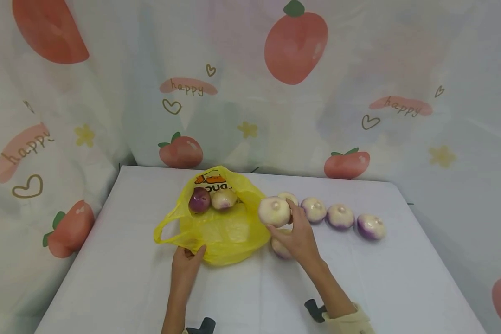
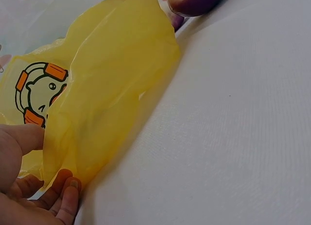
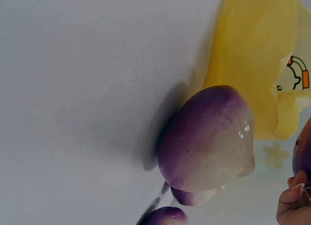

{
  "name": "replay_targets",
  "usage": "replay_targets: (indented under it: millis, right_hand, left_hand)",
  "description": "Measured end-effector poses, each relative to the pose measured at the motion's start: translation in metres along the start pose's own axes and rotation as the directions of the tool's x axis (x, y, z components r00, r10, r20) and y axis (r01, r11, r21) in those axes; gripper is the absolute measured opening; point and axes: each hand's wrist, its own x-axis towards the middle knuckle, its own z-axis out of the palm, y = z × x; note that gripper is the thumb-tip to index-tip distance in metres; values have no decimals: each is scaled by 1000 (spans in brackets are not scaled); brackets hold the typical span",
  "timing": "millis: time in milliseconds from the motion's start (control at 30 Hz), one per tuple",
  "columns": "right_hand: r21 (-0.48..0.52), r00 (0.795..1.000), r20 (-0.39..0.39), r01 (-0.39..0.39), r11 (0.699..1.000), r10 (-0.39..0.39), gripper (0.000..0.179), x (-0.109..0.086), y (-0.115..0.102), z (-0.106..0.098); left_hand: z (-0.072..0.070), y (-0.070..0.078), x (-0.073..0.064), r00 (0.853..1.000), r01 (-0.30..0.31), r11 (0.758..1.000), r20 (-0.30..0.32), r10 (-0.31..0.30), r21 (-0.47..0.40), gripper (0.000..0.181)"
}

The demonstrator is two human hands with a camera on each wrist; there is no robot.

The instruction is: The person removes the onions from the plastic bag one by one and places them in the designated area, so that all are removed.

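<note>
1. One yellow bag point(image 1: 250, 232).
2. Eight round bulbs point(image 1: 340, 217) altogether: two inside the bag, one in my right hand point(image 1: 296, 235), five on the table point(image 1: 250, 292) to the bag's right.
3. Of those five, four in the far row, one nearer me.
4. Two hands, both mine, counting my left hand point(image 1: 186, 263).
5. Three yellow flowers point(image 1: 247, 130) and three "happy" labels point(image 1: 188, 86) on the backdrop point(image 1: 234, 41).

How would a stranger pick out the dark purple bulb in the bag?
Find the white table, then the yellow bag on it, left of centre. Inside, look at the left bulb of the two that show. It shows dark purple, whereas the right bulb looks mostly pale.
</note>
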Motion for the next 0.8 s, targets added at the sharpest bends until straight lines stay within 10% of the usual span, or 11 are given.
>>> replay_targets:
  millis: [800]
  right_hand:
    - [-81, 994, -57, -95, 992, 91, 77, -22, 37, -38]
  left_hand:
    - [-3, 2, -2, 999, -5, 1000, 32, 5, 3, 50]
